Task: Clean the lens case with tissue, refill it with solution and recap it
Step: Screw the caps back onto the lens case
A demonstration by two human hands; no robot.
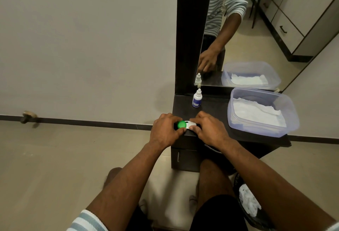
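Note:
A small lens case (pixel 187 124) with one green cap (pixel 181 124) and one white cap lies at the front left corner of a dark dresser top (pixel 216 109). My left hand (pixel 166 129) pinches the green cap between thumb and fingers. My right hand (pixel 209 128) holds the white side of the case, fingers covering most of it. A small white solution bottle (pixel 197 98) with a blue label stands upright behind the case, its cap on. White tissues (pixel 256 113) lie in a clear plastic tub (pixel 291 109) to the right.
A mirror (pixel 256 29) rises behind the dresser top and reflects the bottle, tub and a hand. A dark bin (pixel 251 207) with crumpled tissue sits on the floor at lower right. My bare knees are under the dresser front.

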